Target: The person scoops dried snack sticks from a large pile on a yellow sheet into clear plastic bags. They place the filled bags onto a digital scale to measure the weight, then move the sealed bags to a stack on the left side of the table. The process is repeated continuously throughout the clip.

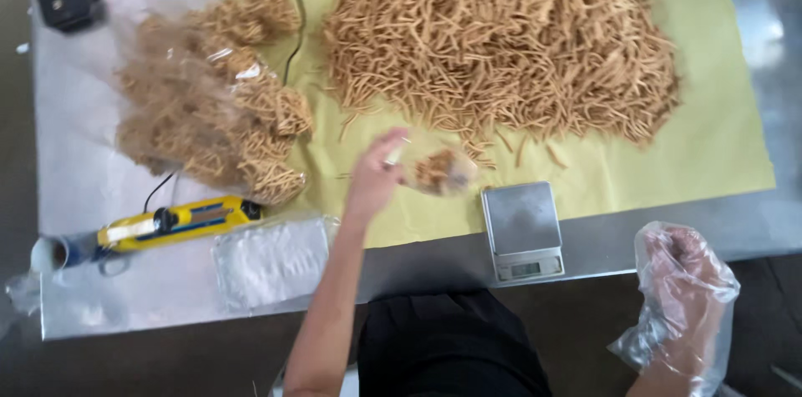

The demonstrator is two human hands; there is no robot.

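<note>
From the left, I see the grey metal surface [434,259] with a white paper sheet [79,171] covering its left part. Near the far left corner lies a small black box [68,3], close to the surface edge. At the near left edge rests a white roll of tape [52,253], and just beside it a yellow and blue hand sealer tool [175,222] with a black cable. Behind the tool is a heap of filled clear plastic bags of fried snack sticks [205,105]. A flat stack of empty clear plastic bags [271,262] lies near the front edge, with little free room around it.

Further right a yellow paper sheet [718,126] carries a big loose pile of golden fried snack sticks [510,38]. Free room is in front of the pile, on the yellow strip.

My left hand [374,178] is raised over this strip, bare, and its fingers [393,146] pinch the neck of a small clear plastic bag partly filled with snack sticks [441,171]. The bag hangs to the right of the fingers, just behind the small silver digital scale [522,230], not touching its plate.

My right hand [681,297], inside a loose clear plastic glove, is off the surface at the near right. Its fingers look curled and hold nothing.
</note>
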